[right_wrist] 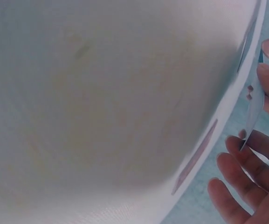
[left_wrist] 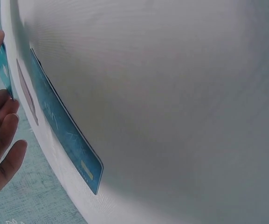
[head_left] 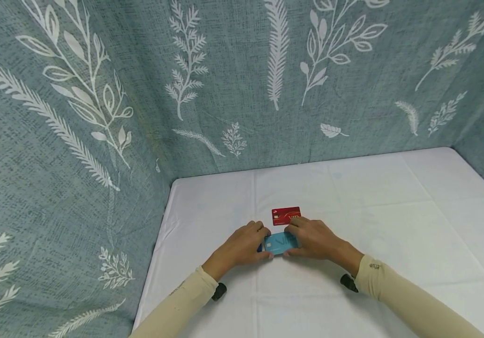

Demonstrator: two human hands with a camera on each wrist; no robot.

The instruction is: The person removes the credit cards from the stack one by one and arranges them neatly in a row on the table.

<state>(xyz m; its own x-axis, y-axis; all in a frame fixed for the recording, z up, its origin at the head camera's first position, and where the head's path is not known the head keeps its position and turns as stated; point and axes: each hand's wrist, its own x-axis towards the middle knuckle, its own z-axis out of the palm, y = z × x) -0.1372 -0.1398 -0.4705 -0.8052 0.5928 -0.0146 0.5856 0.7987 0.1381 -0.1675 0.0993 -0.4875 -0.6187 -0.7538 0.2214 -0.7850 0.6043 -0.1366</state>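
Note:
A light blue card with a chip is held up over the table between both hands. My left hand pinches its left end, and the right hand pinches its right end, thumbs at the near edge. In the right wrist view the raised card appears nearly edge-on. Lying on the cloth, a darker blue card shows in the left wrist view; the left hand mostly hides it in the head view. A red VIP card rests just beyond the hands, its right corner near the right hand's fingers.
A white cloth covers the table. Teal curtains with white leaf prints hang behind it and along both sides. Dark wrist-worn devices show beneath both forearms.

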